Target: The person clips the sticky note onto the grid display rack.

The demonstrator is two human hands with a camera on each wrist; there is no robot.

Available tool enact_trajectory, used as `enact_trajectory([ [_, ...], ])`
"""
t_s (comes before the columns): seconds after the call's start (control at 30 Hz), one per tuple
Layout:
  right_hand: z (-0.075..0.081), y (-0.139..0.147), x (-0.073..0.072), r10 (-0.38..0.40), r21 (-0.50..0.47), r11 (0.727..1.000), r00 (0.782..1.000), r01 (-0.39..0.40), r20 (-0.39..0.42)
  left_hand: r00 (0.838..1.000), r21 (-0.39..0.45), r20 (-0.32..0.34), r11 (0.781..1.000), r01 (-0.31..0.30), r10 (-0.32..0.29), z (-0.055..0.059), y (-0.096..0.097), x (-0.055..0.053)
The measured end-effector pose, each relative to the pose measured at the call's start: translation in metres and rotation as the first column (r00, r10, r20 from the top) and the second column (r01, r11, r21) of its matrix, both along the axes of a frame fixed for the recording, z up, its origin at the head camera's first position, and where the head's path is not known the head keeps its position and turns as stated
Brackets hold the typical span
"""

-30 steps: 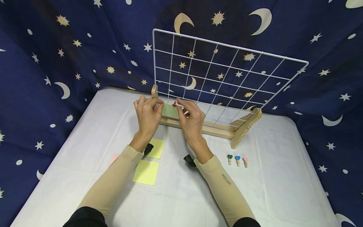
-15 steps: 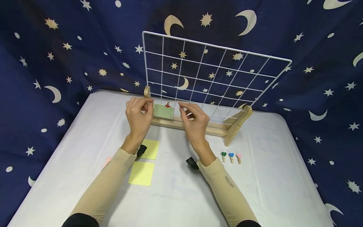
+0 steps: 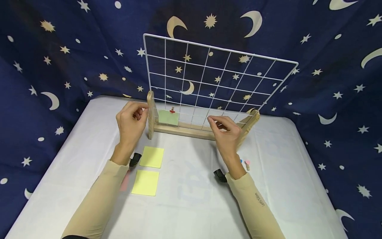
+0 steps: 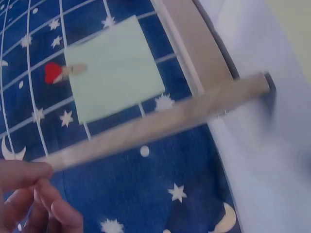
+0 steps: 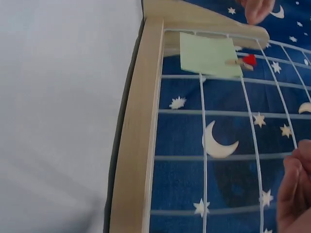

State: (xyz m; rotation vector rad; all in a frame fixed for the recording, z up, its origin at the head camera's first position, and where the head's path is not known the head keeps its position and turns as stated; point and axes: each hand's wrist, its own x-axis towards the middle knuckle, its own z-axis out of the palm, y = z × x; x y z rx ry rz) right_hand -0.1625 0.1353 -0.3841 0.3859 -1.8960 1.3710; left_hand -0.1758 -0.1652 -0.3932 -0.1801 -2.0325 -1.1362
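Observation:
A pale green sticky note [image 3: 168, 118] hangs at the lower left of a white wire grid [image 3: 209, 78]. A small wooden clothespin with a red heart [image 3: 172, 111] clips its top edge; the left wrist view shows the heart [image 4: 53, 73] up close. My left hand [image 3: 130, 121] hovers beside the left wooden support [image 3: 151, 114], its fingers loosely curled and holding nothing. The right wrist view shows a gap between those fingers and the support. My right hand [image 3: 226, 132] is in front of the grid's lower right, thumb near the index finger, with nothing visible between them.
Two yellow sticky notes [image 3: 145, 183] lie on the white cloth, and a pink one [image 3: 124, 182] is partly under my left forearm. A pink heart clothespin [image 3: 247, 165] and part of a blue one [image 3: 241, 161] show beside my right wrist. A starry curtain stands behind.
Both hands have let go of the green note and its red heart clothespin and moved apart, left hand leftward, right hand rightward. The note stays on the grid. The head view has shifted slightly.

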Motion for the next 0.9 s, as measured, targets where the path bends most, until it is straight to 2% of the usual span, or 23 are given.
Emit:
enact_trajectory([
  [0.17, -0.001, 0.026, 0.009, -0.023, -0.103, 0.994, 0.999, 0.027, 0.033, 0.998, -0.005, 0.069, 1.000, -0.007, 0.008, 0.001, -0.014, 0.007],
  [0.37, -0.007, 0.057, 0.018, -0.053, -0.091, 0.994, 0.994, 0.062, 0.097, 0.986, -0.054, 0.163, 0.998, -0.023, 0.031, -0.006, -0.026, 0.017],
  [0.53, -0.009, 0.080, 0.029, -0.079, -0.077, 0.992, 0.975, 0.097, 0.207, 0.970, -0.172, 0.242, 0.985, 0.032, 0.011, -0.012, -0.037, 0.026],
  [0.7, -0.021, 0.101, 0.035, -0.132, -0.021, 0.990, 0.959, 0.142, 0.250, 0.942, -0.275, 0.335, 0.955, 0.110, -0.012, -0.012, -0.048, 0.033],
  [0.9, -0.045, 0.123, 0.034, -0.229, 0.059, 0.973, 0.932, 0.222, 0.280, 0.888, -0.341, 0.460, 0.919, 0.200, -0.023, -0.013, -0.062, 0.047],
])
